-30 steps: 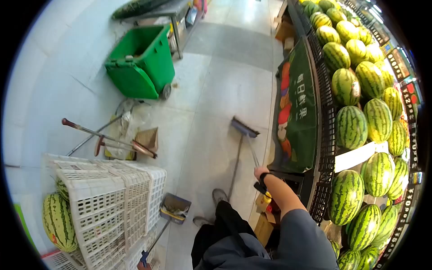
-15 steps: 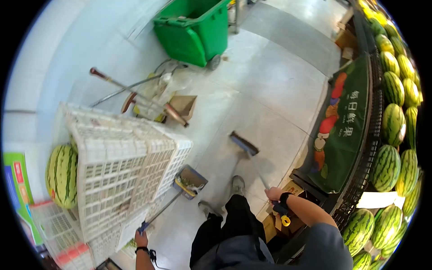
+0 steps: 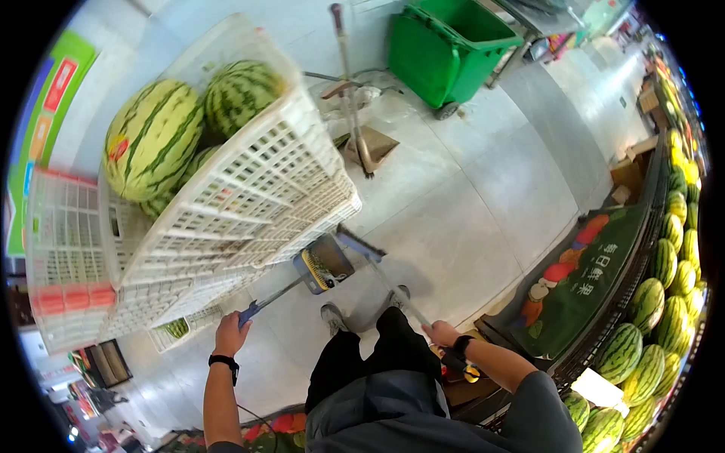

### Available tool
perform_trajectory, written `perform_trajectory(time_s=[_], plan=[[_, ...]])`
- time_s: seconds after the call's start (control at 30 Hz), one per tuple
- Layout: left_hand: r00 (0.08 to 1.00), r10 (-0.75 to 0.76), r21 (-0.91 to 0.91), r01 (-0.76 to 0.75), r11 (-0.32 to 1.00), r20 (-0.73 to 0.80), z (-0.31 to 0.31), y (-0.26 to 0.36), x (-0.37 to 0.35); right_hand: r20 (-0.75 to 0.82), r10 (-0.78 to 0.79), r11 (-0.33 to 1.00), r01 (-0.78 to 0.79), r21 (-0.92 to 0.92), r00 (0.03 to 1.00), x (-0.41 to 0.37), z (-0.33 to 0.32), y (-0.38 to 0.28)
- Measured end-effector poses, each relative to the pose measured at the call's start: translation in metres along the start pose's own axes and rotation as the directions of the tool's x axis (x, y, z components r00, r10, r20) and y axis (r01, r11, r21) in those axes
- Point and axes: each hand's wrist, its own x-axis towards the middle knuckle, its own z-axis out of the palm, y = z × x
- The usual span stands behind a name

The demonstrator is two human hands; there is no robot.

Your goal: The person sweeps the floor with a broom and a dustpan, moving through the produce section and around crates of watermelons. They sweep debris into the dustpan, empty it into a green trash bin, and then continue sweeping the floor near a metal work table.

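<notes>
My left hand (image 3: 231,335) is wrapped round the blue end of the handle of a long-handled dustpan (image 3: 333,286). The pan rests on the floor beside the white crates, with leafy scraps in it and a yellow edge at its back. In my right hand (image 3: 443,334) is the pole of a broom (image 3: 361,243). The broom's bristle head stands at the pan's upper right corner, overlapping its edge in this view. Both my shoes are on the tiles just below the dustpan.
White plastic crates (image 3: 249,200) holding watermelons (image 3: 155,136) stand at left. A green wheeled bin (image 3: 445,57) is at the back, near poles and a cardboard box (image 3: 370,147). Along the right runs a watermelon display behind a green banner (image 3: 585,287).
The broom head has moved left from the open floor to the dustpan. My view has turned, bringing the crates' watermelons into sight. Both hands keep their holds.
</notes>
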Motion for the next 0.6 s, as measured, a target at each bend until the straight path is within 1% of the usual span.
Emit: perform_trajectory(time_s=[0.03,0.07,0.13,0.17,0.2,0.27,0.3,0.33,0.37,0.43,0.47,0.5,0.53,0.57,0.6], plan=[[0.998,0.047,-0.062,-0.050,0.997,-0.047,0.003,-0.008,-0.009,-0.096,-0.137,0.989,0.131,-0.068,0.986,0.002,-0.002,0.008],[0.998,0.009,-0.097,-0.016,0.995,-0.065,0.003,-0.013,-0.018,-0.071,0.114,0.993,-0.114,0.010,0.991,0.004,-0.012,-0.002],[0.993,-0.060,-0.168,0.043,0.985,-0.098,0.002,-0.023,-0.031,-0.094,0.188,0.982,-0.186,0.027,0.978,0.013,-0.027,-0.030],[0.993,-0.041,-0.156,0.023,0.988,-0.115,0.004,-0.030,-0.035,-0.105,0.223,0.975,-0.221,0.037,0.969,0.017,-0.030,-0.042],[0.991,-0.025,-0.143,0.006,0.990,-0.131,0.006,-0.039,-0.037,-0.117,0.241,0.970,-0.243,0.001,0.963,0.029,-0.026,-0.050],[0.986,-0.013,-0.131,-0.009,0.991,-0.167,0.010,-0.057,-0.044,-0.135,0.277,0.956,-0.287,-0.066,0.951,0.075,-0.001,-0.057],[0.981,-0.015,-0.135,-0.012,0.991,-0.195,0.011,-0.066,-0.042,-0.065,0.164,0.954,-0.175,-0.244,0.984,0.117,0.021,-0.045],[0.975,-0.015,-0.139,-0.016,0.990,-0.220,0.013,-0.073,-0.040,0.028,0.066,0.914,-0.049,-0.403,0.997,0.165,0.052,-0.024],[0.976,-0.025,-0.149,-0.008,0.989,-0.218,0.013,-0.079,-0.038,0.138,-0.014,0.841,0.086,-0.535,0.990,0.188,0.074,-0.014],[0.976,-0.036,-0.166,0.000,0.986,-0.216,0.011,-0.091,-0.032,0.288,-0.118,0.764,0.272,-0.585,0.950,0.166,0.085,-0.068],[0.979,-0.010,-0.156,-0.022,0.988,-0.204,0.013,-0.099,-0.030,0.360,-0.166,0.719,0.363,-0.593,0.918,0.146,0.088,-0.108],[0.981,0.017,-0.148,-0.047,0.988,-0.193,0.016,-0.105,-0.026,0.392,-0.187,0.696,0.403,-0.594,0.901,0.141,0.099,-0.123],[0.980,0.042,-0.145,-0.070,0.987,-0.193,0.019,-0.110,-0.020,0.394,-0.180,0.730,0.391,-0.561,0.901,0.143,0.116,-0.125],[0.978,0.057,-0.153,-0.089,0.984,-0.202,0.019,-0.114,-0.014,0.374,-0.156,0.796,0.340,-0.500,0.914,0.148,0.136,-0.120],[0.975,0.070,-0.161,-0.105,0.981,-0.209,0.017,-0.118,-0.010,0.329,-0.079,0.883,0.219,-0.416,0.941,0.151,0.157,-0.114]])
